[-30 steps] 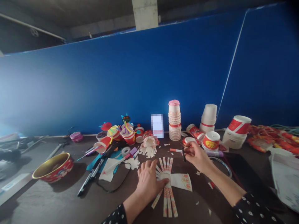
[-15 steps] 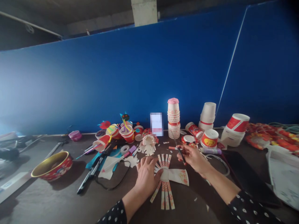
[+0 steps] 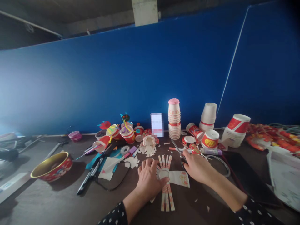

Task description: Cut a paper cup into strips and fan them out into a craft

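A paper cup (image 3: pixel 178 178) lies flattened on the table, its wall cut into long patterned strips fanned around the round base, with one wide piece uncut on the right. My left hand (image 3: pixel 149 177) presses it down, the thumb over the base and the curved fingers on the left strips, partly hiding them. Just right of the upper strips, my right hand (image 3: pixel 197 165) grips black-handled scissors (image 3: pixel 179 152), blades pointing up and left, apart from the cup. Beyond my left hand, white cut-paper figures (image 3: pixel 150 150) lie on the table.
Behind stands a tall stack of paper cups (image 3: pixel 174 120). Red and white cups (image 3: pixel 210 139) stand to the right, near a dark flat panel (image 3: pixel 248 178). Leftward are a red and gold bowl (image 3: pixel 52 167), a tape roll (image 3: pixel 125 150) and cups with straws (image 3: pixel 127 134). Paper scraps lie about.
My right hand and the scissors have shifted slightly right and turned, the hand's back now facing up. My left thumb has slid right, further over the cup's base.
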A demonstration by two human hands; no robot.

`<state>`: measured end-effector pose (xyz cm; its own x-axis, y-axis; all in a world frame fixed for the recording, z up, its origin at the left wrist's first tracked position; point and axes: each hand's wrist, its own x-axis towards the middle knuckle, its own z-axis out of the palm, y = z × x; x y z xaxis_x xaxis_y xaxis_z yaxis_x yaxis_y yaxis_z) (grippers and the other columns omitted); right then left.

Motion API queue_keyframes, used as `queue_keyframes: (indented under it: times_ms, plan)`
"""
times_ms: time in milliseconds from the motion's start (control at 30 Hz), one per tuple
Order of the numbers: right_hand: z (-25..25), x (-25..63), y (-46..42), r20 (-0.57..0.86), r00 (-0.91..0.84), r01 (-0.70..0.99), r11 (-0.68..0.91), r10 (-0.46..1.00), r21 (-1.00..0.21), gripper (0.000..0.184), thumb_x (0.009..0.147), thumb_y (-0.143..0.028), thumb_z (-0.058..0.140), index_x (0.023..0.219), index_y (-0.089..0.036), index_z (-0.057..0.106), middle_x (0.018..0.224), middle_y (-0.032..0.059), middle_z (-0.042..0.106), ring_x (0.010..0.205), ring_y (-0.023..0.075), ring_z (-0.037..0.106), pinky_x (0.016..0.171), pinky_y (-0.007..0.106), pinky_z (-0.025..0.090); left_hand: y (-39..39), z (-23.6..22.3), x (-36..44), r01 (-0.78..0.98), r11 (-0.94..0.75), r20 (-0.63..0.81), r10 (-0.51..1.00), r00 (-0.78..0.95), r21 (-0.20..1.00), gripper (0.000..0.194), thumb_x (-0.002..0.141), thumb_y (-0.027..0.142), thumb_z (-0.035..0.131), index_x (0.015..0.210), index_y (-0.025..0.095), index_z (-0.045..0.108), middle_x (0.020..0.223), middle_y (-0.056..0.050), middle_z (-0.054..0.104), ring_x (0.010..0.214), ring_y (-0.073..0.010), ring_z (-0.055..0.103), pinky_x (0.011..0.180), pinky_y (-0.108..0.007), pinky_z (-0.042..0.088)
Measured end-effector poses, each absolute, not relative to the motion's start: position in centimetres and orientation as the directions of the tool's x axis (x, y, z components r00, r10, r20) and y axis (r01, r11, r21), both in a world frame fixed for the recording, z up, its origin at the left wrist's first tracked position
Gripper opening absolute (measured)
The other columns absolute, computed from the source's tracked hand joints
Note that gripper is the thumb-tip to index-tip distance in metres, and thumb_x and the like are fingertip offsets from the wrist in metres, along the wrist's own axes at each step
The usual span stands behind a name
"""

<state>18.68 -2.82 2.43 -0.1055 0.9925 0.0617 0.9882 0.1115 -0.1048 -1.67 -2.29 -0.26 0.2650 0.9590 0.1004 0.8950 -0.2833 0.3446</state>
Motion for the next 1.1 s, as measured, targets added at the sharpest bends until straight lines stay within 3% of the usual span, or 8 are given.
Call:
queue_keyframes:
  times_ms: [233,500,667,833,900,967,1033,1100]
  plan:
    - [2.1,18.7,-2.7,0.051,-0.112,0.915,0.123,0.992,-0.384,0.013,0.078,-0.028,0.049,0.086,-0.019,0.051,0.072,0.0040,0.064,0.068,0.0197,0.060,0.056,0.026,0.034,-2.4,-0.5,-1.7,0.886,-0.302,0.137,0.953,0.270,0.353,0.053,0.063,0.053,0.056,0.105,0.022,0.052,0.110,-0.010,0.047,0.103,-0.0289,0.039,0.084,-0.039,0.027]
    - [0.9,18.9,-1.8,0.027,0.038,0.642,-0.004,0.999,-0.767,0.025,0.061,-0.031,0.065,0.078,-0.021,0.049,0.055,-0.0051,0.056,0.056,0.0145,0.054,0.052,0.024,0.035,-2.4,-0.4,-1.7,0.871,-0.299,0.154,0.954,0.258,0.391,0.051,0.063,0.051,0.057,0.104,0.021,0.053,0.111,-0.012,0.047,0.104,-0.0303,0.039,0.084,-0.041,0.026]
    - [0.5,18.8,-1.8,-0.018,-0.050,0.389,0.003,0.999,-0.921,0.029,0.059,-0.020,0.064,0.083,-0.022,0.047,0.061,-0.0037,0.061,0.062,0.0158,0.058,0.058,0.025,0.041,-2.2,-0.5,-1.6,0.855,-0.280,0.163,0.959,0.231,0.436,0.056,0.062,0.049,0.059,0.110,0.021,0.052,0.113,-0.013,0.048,0.105,-0.0323,0.040,0.087,-0.044,0.026]
    - [1.1,19.4,-1.6,0.103,-0.159,0.156,0.128,0.982,-0.979,0.039,0.060,-0.017,0.067,0.091,-0.022,0.043,0.073,-0.0016,0.064,0.068,0.0147,0.059,0.063,0.026,0.043,-1.8,-0.8,-1.5,0.777,-0.252,0.295,0.951,0.090,0.577,0.077,0.060,0.041,0.064,0.127,0.017,0.036,0.127,-0.016,0.037,0.120,-0.0344,0.030,0.095,-0.047,0.023]
    - [1.6,19.9,-1.4,0.141,-0.160,0.086,0.156,0.977,-0.984,0.041,0.061,-0.018,0.068,0.093,-0.022,0.043,0.075,-0.0014,0.063,0.068,0.0143,0.059,0.063,0.026,0.043,-1.6,-1.0,-1.5,0.680,-0.279,0.379,0.925,0.002,0.678,0.090,0.056,0.037,0.069,0.132,0.014,0.027,0.133,-0.018,0.030,0.124,-0.0350,0.023,0.098,-0.048,0.021]
    - [2.0,20.6,-1.2,0.153,-0.138,0.037,0.160,0.979,-0.986,0.041,0.060,-0.019,0.070,0.092,-0.022,0.044,0.075,-0.0015,0.062,0.068,0.0141,0.059,0.063,0.026,0.042,-1.3,-1.1,-1.4,0.480,-0.300,0.383,0.920,-0.081,0.824,0.096,0.052,0.035,0.073,0.133,0.015,0.024,0.132,-0.018,0.030,0.124,-0.0346,0.027,0.098,-0.047,0.027]
    - [2.3,21.3,-1.1,0.183,-0.111,-0.001,0.184,0.977,-0.983,0.041,0.060,-0.020,0.071,0.092,-0.023,0.044,0.076,-0.0013,0.062,0.071,0.0141,0.057,0.064,0.026,0.042,-1.0,-1.1,-1.3,0.144,-0.250,0.269,0.954,-0.134,0.958,0.095,0.052,0.034,0.075,0.131,0.020,0.025,0.126,-0.015,0.039,0.114,-0.0318,0.041,0.090,-0.043,0.038]
    - [2.4,21.8,-1.0,0.203,-0.070,-0.031,0.202,0.977,-0.979,0.042,0.062,-0.021,0.071,0.095,-0.023,0.045,0.078,-0.0012,0.061,0.073,0.0140,0.056,0.066,0.026,0.041,-0.7,-1.1,-1.2,-0.222,-0.118,0.101,0.991,-0.087,0.968,0.085,0.058,0.035,0.073,0.128,0.023,0.027,0.115,-0.011,0.049,0.099,-0.0262,0.054,0.082,-0.039,0.045]
